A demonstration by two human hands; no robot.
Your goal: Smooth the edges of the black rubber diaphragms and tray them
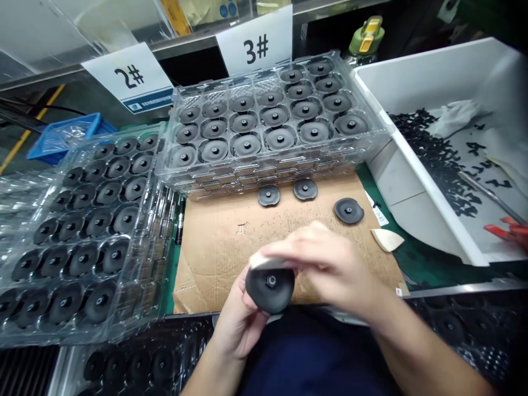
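- Black disc (270, 291): held between the two hands, near the front edge of the cardboard sheet (214, 253); its face, with a small central hub, is turned toward the viewer.
- Left hand (242, 322): grasping the black disc from below and from the left, the fingers bent around its lower rim.
- Right hand (330, 264): closed on a pale pad (268, 262), which lies against the upper rim of the disc; motion blurs this hand, so the pad's exact outline is uncertain.
- Obstruction: the pad and right-hand fingers cover the disc's top edge, and the right forearm crosses the sheet's right front part.
- Loose discs: two lie side by side beyond the hands, a left one (268, 195) and a middle one (305, 189); a third, the right one (348, 210), lies farther right, near a cream wedge (386, 240).
- Far side: a clear tray stack (247, 175) filled largely with similar discs stands directly behind the sheet, below a "3#" sign (256, 41).
- Left side: a second tray stack (136, 300), also bearing discs, stands on the desk (171, 269).
- Right side: a white bin (429, 220) contains small black parts (429, 148) and a red-handled tool (489, 195).
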